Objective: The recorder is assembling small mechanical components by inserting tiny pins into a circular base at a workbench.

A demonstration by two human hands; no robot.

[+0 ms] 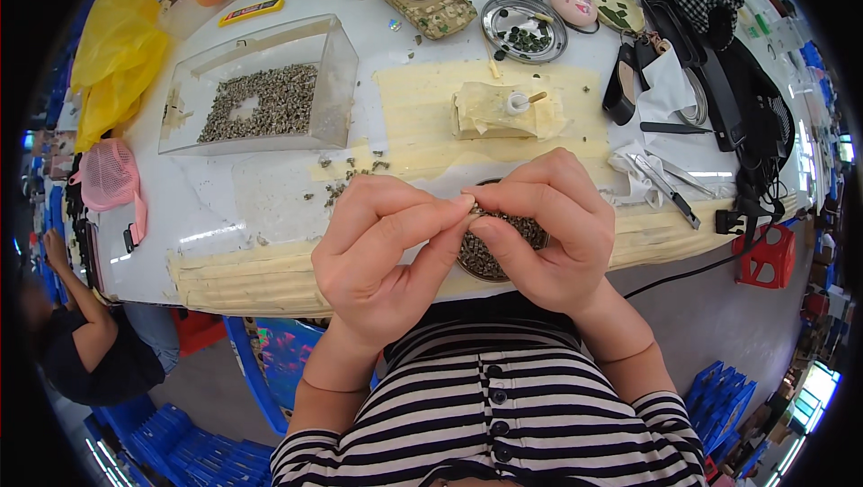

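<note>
My left hand (382, 253) and my right hand (556, 226) meet at the fingertips above the table's near edge. Thumb and forefinger of each are pinched together around something tiny, too small to name. Under my right hand is a round dish of small metal pieces (490, 258), partly hidden by my fingers. More loose metal pieces (346, 183) lie scattered beyond my left hand. Past my hands stands a tape-covered block (476, 123) bearing a small white cup (518, 103) with a stick in it.
A clear box (342, 105) with many metal pieces stands at the left. Farther back are a camouflage-patterned case (422, 0) and a round metal tray (490, 38) with dark bits. A utility knife (665, 189) lies right. Another person (99, 343) sits at the far left.
</note>
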